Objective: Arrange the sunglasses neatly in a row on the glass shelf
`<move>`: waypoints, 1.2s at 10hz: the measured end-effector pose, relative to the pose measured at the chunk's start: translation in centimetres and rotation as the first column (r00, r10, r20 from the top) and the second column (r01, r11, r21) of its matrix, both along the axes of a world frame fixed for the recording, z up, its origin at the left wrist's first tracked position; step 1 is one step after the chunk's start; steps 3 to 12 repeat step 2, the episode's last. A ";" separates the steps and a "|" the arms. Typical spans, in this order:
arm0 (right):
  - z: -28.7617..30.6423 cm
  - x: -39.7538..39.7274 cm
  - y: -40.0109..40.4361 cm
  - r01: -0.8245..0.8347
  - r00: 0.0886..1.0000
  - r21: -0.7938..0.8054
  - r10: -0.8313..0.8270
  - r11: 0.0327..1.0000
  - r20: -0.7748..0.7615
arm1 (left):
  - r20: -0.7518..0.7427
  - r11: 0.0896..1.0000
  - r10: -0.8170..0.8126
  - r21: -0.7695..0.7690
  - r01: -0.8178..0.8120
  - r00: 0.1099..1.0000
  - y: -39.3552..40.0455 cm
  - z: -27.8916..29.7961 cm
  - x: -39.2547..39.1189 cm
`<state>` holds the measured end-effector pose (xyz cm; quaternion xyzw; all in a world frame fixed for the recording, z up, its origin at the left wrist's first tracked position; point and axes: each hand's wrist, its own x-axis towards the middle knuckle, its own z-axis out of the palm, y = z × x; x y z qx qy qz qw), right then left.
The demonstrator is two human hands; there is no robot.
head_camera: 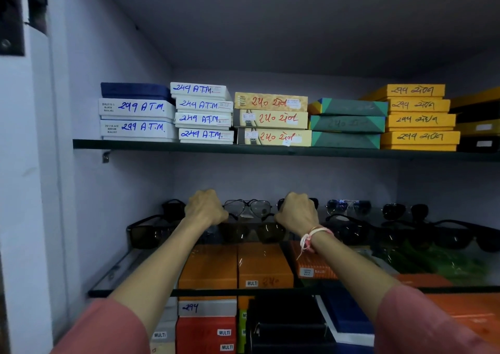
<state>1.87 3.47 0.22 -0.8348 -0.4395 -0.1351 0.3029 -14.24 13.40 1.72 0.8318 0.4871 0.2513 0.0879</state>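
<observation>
Both hands closed: left hand (207, 207) and right hand (297, 209) grip dark sunglasses (253, 232) at frame center, on glass shelf (113, 272). Upper white boxes (138, 107) read "299 A.T.M."; lower orange box (263, 268) reads "MULTI".

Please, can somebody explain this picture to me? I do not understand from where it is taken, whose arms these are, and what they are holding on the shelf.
There is one picture, from a camera worn on a person's head, looking forward and down. The two bare arms with pink sleeves are that person's own.

The left hand and the right hand are closed on the two sides of a dark-lensed pair of sunglasses on the clear glass shelf. More dark sunglasses stand to its right, and a thin wire-framed pair with clear lenses stands behind.

The upper shelf carries stacked flat cardboard boxes with handwritten labels. Orange boxes show through the glass from below.
</observation>
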 end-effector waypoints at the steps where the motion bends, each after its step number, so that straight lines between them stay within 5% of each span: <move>1: -0.4 0.3 0.0 -0.003 1.000 -0.040 0.004 0.999 0.010 | -0.053 1.000 0.015 -0.002 -0.015 0.998 -0.3 0.4 -0.1; 2: -0.1 0.8 -1.1 -0.055 0.998 0.009 0.055 0.998 0.000 | -0.011 0.994 0.042 0.102 -0.040 0.999 -1.1 0.0 -0.4; 12: -0.1 0.8 -1.1 -0.055 0.998 0.009 0.055 0.998 0.000 | -0.011 0.994 0.042 0.102 -0.040 0.999 -1.1 0.0 -0.4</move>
